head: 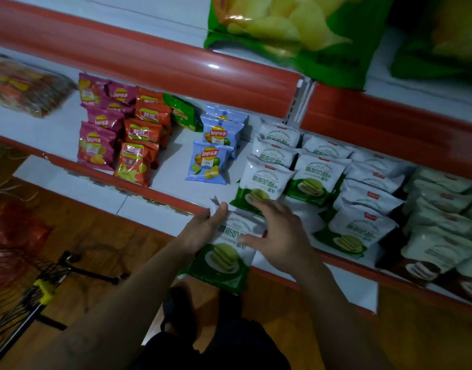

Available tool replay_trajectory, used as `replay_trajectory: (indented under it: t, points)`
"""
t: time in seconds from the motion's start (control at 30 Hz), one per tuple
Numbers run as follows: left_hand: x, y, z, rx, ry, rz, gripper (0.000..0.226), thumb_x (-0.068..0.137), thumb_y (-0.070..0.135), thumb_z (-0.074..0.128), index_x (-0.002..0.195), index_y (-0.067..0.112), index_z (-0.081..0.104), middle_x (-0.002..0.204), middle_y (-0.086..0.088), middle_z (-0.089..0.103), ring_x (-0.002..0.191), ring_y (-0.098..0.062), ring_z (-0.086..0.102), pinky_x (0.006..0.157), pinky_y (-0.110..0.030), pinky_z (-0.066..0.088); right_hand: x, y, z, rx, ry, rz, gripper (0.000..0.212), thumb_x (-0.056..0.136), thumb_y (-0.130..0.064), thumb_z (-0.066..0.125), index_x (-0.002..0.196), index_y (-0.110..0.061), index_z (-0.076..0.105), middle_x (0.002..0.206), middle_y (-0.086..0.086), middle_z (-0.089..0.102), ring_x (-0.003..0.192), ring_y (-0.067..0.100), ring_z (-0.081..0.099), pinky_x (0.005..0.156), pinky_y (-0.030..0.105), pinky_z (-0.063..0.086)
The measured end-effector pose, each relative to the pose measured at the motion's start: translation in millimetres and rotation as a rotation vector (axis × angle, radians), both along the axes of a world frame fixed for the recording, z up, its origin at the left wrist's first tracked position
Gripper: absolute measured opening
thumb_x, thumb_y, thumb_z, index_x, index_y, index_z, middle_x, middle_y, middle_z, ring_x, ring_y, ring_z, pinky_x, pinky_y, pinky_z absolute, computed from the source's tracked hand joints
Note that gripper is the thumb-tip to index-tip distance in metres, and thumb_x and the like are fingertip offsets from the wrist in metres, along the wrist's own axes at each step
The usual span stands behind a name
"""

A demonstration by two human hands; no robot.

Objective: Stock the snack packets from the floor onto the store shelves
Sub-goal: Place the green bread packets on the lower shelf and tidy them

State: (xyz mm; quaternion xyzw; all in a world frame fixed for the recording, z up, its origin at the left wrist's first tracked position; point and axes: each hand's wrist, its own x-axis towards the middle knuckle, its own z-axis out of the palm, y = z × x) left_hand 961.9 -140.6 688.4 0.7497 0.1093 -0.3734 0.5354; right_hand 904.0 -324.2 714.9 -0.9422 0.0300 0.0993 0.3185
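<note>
A white-and-green snack packet [225, 259] hangs over the red front edge of the middle shelf [173, 169]. My left hand [203, 232] pinches its upper left corner, thumb on top. Over its right side my right hand [279, 229] has its fingers straight and spread; the fingertips reach the front packet of a row of the same white-and-green packets [267, 177] standing on the shelf. More rows of these packets [363, 206] fill the shelf to the right.
Left of them on the same shelf stand small chip packets: blue [211, 161], orange [139, 150], pink [97, 145], green [181, 113]. Large green chip bags [283, 30] sit on the shelf above. A red mesh bag [13, 249] and a black wire stand [42, 287] are on the wooden floor at left.
</note>
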Motion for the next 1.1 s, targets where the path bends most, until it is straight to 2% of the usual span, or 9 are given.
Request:
replay_trajectory:
  t: [0.07, 0.13, 0.23, 0.3, 0.43, 0.53, 0.7, 0.93, 1.1]
  points:
    - [-4, -7, 1, -0.022, -0.117, -0.151, 0.063, 0.086, 0.077, 0.048, 0.104, 0.020, 0.070, 0.100, 0.000, 0.073, 0.093, -0.016, 0.068, 0.090, -0.038, 0.053, 9, 0, 7, -0.111, 0.083, 0.114, 0.081, 0.077, -0.054, 0.070, 0.144, -0.018, 0.042, 0.147, 0.004, 0.046, 0.135, 0.023, 0.042, 0.107, 0.042, 0.037]
    - [-5, -16, 4, -0.075, -0.136, -0.247, 0.068, 0.084, 0.080, 0.047, 0.115, 0.023, 0.069, 0.111, 0.002, 0.072, 0.106, -0.016, 0.066, 0.096, -0.039, 0.051, 12, -5, 11, -0.107, 0.148, 0.107, 0.060, 0.081, -0.050, 0.068, 0.130, -0.018, 0.053, 0.125, 0.005, 0.062, 0.113, 0.026, 0.057, 0.087, 0.036, 0.046]
    - [-3, -35, 11, -0.111, -0.187, -0.277, 0.061, 0.086, 0.075, 0.050, 0.117, 0.025, 0.065, 0.107, 0.007, 0.071, 0.101, -0.010, 0.066, 0.083, -0.028, 0.052, 10, -20, 18, -0.135, 0.134, 0.044, 0.034, 0.086, -0.042, 0.066, 0.113, -0.022, 0.063, 0.106, 0.003, 0.066, 0.098, 0.024, 0.060, 0.068, 0.028, 0.037]
    - [-2, -46, 17, -0.104, -0.216, -0.214, 0.066, 0.080, 0.078, 0.054, 0.115, 0.023, 0.063, 0.102, 0.005, 0.070, 0.098, -0.013, 0.065, 0.078, -0.027, 0.050, 12, -35, 22, -0.213, 0.132, 0.026, 0.030, 0.088, -0.040, 0.064, 0.112, -0.023, 0.065, 0.107, 0.002, 0.066, 0.099, 0.023, 0.061, 0.069, 0.028, 0.038]
    - [2, -43, 12, -0.015, -0.225, -0.093, 0.063, 0.094, 0.065, 0.042, 0.132, 0.016, 0.055, 0.127, -0.001, 0.064, 0.118, -0.022, 0.059, 0.098, -0.040, 0.047, 26, -83, 19, -0.310, 0.115, -0.118, 0.028, 0.091, -0.026, 0.065, 0.117, -0.016, 0.064, 0.107, 0.001, 0.068, 0.094, 0.017, 0.063, 0.068, 0.027, 0.041]
    - [-3, -29, 2, 0.033, -0.168, -0.046, 0.058, 0.099, 0.059, 0.037, 0.133, 0.015, 0.055, 0.129, -0.005, 0.064, 0.118, -0.025, 0.061, 0.107, -0.050, 0.046, 39, -115, 14, -0.349, 0.089, -0.210, 0.038, 0.092, -0.020, 0.065, 0.130, -0.017, 0.059, 0.119, 0.005, 0.068, 0.104, 0.023, 0.064, 0.074, 0.028, 0.046]
    - [-23, -11, -12, 0.071, -0.077, 0.003, 0.055, 0.101, 0.055, 0.036, 0.131, 0.014, 0.055, 0.124, -0.005, 0.065, 0.113, -0.024, 0.063, 0.096, -0.040, 0.051, 63, -133, -11, -0.425, 0.124, -0.258, 0.037, 0.093, -0.012, 0.059, 0.130, -0.015, 0.056, 0.124, 0.009, 0.065, 0.108, 0.028, 0.063, 0.083, 0.038, 0.053]
    - [-35, 8, -22, 0.112, -0.011, -0.015, 0.052, 0.101, 0.054, 0.036, 0.127, 0.014, 0.056, 0.122, -0.004, 0.066, 0.109, -0.023, 0.064, 0.096, -0.041, 0.052, 85, -141, -24, -0.633, 0.106, -0.231, 0.033, 0.091, -0.005, 0.054, 0.120, -0.016, 0.063, 0.116, 0.010, 0.066, 0.106, 0.030, 0.062, 0.080, 0.032, 0.048]
    - [-33, 10, -22, 0.111, -0.012, 0.054, 0.050, 0.102, 0.051, 0.036, 0.128, 0.013, 0.056, 0.122, -0.006, 0.066, 0.111, -0.026, 0.064, 0.101, -0.045, 0.051, 84, -139, -32, -0.585, 0.106, -0.271, 0.041, 0.092, -0.010, 0.057, 0.132, -0.013, 0.054, 0.133, 0.011, 0.057, 0.122, 0.030, 0.053, 0.097, 0.038, 0.044]
